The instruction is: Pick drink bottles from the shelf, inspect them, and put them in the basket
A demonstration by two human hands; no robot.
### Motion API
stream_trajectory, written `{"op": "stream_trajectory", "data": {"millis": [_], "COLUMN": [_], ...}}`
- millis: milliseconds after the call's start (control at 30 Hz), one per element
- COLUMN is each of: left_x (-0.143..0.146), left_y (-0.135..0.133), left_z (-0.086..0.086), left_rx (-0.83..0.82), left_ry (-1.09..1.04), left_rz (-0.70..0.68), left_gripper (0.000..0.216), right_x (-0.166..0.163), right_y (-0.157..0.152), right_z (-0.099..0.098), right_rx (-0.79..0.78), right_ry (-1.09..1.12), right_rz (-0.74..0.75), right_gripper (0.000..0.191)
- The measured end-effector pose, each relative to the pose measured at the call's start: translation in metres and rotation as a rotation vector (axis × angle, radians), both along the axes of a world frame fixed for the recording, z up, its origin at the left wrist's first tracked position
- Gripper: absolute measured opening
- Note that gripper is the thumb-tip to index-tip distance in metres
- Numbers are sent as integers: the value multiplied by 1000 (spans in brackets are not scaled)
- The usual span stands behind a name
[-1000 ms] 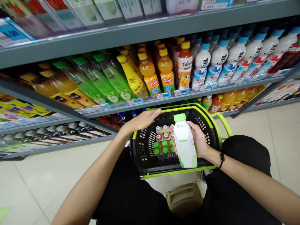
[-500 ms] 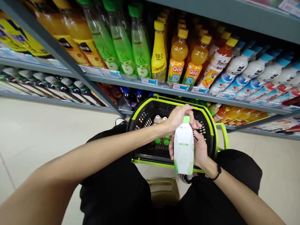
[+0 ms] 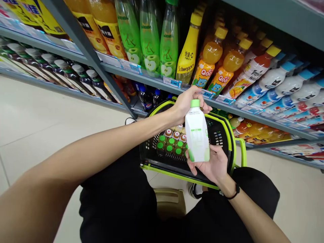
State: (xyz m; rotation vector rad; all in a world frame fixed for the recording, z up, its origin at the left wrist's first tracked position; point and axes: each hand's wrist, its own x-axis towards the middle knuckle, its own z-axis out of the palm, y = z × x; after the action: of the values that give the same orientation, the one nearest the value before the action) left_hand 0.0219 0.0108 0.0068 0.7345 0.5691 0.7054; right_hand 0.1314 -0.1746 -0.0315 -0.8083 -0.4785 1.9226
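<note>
A white drink bottle point(image 3: 197, 138) with a green cap is between my two hands above the shopping basket point(image 3: 231, 162). My left hand point(image 3: 188, 103) is at its neck, with fingers curled behind the cap. From below, my right hand point(image 3: 214, 163) grips the bottle's lower end, palm up, some fingers hidden behind it. Inside the black basket with lime-green trim stand several small bottles point(image 3: 174, 143) with green round marks and white-and-red tops; the bottle and my left forearm partly cover them.
Shelves hold green apple drinks point(image 3: 169, 50), a yellow Schweppes bottle point(image 3: 188, 54), orange Qoo bottles point(image 3: 206, 67) and blue-capped white bottles point(image 3: 272, 82). The shelf edge point(image 3: 154, 81) runs just behind the basket. A beige stool-like object point(image 3: 170, 199) is between my legs.
The white bottle has moved up towards the shelf with both hands. My right hand has shifted to its lower end, its palm more exposed. More small bottles show in the basket.
</note>
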Motion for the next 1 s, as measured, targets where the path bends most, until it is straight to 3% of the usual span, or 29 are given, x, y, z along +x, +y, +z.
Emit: {"op": "stream_trajectory", "data": {"millis": [200,533,767,1000], "left_x": [-6,-7,-7,-8], "left_y": [17,13,10,8], "left_z": [-13,-12,-7,-5], "left_rx": [-91,-45,8,34], "left_ry": [-101,-35,-19,-13], "left_rz": [67,67,53,50], "left_gripper": [48,36,32,30], "right_x": [0,-1,-2,4], "right_y": [-1,-13,-15,-14], "right_z": [9,-7,-8,-17], "right_rx": [30,184,288,378], "right_ry": [-168,-622,-835,-1016], "right_rz": [-239,-478,-524,-563], "right_gripper": [46,47,66,67]}}
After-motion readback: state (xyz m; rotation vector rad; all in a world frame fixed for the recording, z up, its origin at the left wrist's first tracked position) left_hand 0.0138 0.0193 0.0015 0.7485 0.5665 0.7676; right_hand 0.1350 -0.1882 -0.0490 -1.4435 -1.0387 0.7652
